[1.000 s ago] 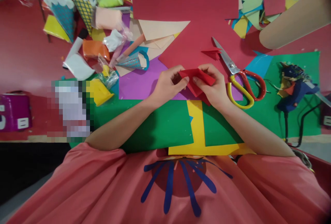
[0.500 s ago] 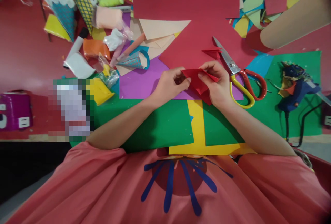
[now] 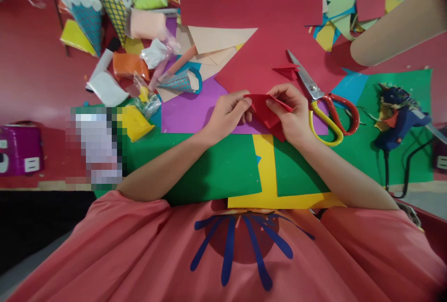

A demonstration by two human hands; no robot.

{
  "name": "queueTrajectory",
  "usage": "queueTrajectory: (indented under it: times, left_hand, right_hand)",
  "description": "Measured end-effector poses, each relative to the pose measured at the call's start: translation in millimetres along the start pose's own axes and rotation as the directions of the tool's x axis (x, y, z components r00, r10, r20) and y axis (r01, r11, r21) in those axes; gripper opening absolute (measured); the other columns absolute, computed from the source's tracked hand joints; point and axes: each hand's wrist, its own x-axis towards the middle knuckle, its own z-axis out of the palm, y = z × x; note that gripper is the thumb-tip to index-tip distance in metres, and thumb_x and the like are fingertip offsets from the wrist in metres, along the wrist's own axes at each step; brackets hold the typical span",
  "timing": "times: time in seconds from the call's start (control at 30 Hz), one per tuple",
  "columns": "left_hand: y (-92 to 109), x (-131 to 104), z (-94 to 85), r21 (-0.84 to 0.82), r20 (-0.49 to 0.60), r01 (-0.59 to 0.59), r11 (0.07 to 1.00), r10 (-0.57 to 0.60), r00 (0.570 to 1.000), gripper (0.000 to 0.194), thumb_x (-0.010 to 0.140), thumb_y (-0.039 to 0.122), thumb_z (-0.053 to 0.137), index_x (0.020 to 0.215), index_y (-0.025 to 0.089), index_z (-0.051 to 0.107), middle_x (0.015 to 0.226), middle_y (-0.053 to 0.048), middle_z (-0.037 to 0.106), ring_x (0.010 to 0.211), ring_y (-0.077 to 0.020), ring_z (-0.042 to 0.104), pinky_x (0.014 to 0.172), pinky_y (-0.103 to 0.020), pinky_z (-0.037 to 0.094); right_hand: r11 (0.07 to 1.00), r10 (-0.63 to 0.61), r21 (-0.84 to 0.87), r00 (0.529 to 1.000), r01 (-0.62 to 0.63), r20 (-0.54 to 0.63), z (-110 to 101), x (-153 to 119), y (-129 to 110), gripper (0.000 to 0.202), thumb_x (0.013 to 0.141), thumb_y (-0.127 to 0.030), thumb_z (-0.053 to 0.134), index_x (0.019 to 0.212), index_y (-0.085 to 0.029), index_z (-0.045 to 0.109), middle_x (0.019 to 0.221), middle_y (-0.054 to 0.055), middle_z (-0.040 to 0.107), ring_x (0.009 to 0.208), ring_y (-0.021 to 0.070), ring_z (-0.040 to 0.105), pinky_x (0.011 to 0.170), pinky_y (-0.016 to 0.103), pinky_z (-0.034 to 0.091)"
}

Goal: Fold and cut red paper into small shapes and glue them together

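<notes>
Between my two hands is a small folded piece of red paper (image 3: 262, 109). My left hand (image 3: 230, 112) pinches its left corner between thumb and fingers. My right hand (image 3: 291, 109) grips its right side, thumb on top of the fold. Just right of my right hand lie large scissors (image 3: 314, 90) with one yellow and one red handle, their blades pointing up and away. Beside the blade tips rests another small folded red piece (image 3: 287, 71), on a large red sheet (image 3: 251, 62). Below my hands are a purple sheet (image 3: 188, 113) and green sheets (image 3: 216, 167).
At the left are paper cones (image 3: 84, 18), packets of clay (image 3: 131, 65) and a yellow packet (image 3: 136, 123). A blue glue gun (image 3: 398, 127) with its cord lies at the right. Behind it are a cardboard tube (image 3: 394, 27) and paper scraps (image 3: 345, 4).
My left thumb has moved left along the red paper's edge, closer to its corner. My right hand has barely shifted and still holds the paper.
</notes>
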Motion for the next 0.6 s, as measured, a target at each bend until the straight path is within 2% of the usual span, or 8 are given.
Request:
queueTrajectory:
  times: [0.17, 0.4, 0.6]
  left_hand:
    - [0.7, -1.1, 0.0, 0.002, -0.001, -0.02, 1.0, 0.02, 1.0, 0.032, 0.09, 0.033, 0.05, 0.062, 0.017, 0.052, 0.049, 0.003, 0.056, 0.041, -0.0052, 0.05, 0.042, -0.018, 0.039]
    - [-0.4, -1.7, -0.5, 0.003, -0.005, -0.009, 1.0, 0.009, 1.0, 0.038, 0.091, 0.043, 0.049, 0.064, 0.017, 0.054, 0.05, 0.002, 0.057, 0.042, -0.0061, 0.05, 0.042, -0.018, 0.04]
    - [0.0, -1.0, -0.7, -0.029, 0.006, -0.009, 1.0, 0.009, 1.0, 0.033, 0.092, 0.035, 0.048, 0.066, 0.017, 0.055, 0.05, 0.003, 0.058, 0.043, -0.0062, 0.052, 0.044, -0.018, 0.04]
  right_hand:
    - [1.0, -0.015, 0.01, 1.0, 0.015, -0.004, 0.7, 0.1, -0.5, 0.013, 0.08, -0.034, 0.069, 0.082, -0.025, 0.06, 0.083, -0.002, 0.062, 0.078, 0.012, 0.06, 0.075, 0.03, 0.052]
    - [1.0, 0.008, -0.003, 1.0, -0.008, -0.007, -0.1, -0.4, 0.0, 0.021, 0.079, -0.043, 0.07, 0.083, -0.025, 0.06, 0.083, -0.002, 0.064, 0.078, 0.0127, 0.061, 0.075, 0.03, 0.053]
    - [0.999, -0.037, 0.034, 0.999, 0.037, -0.001, 0.2, -0.6, -3.5, 0.019, 0.078, -0.042, 0.071, 0.084, -0.026, 0.066, 0.086, -0.001, 0.067, 0.081, 0.0126, 0.063, 0.079, 0.03, 0.054]
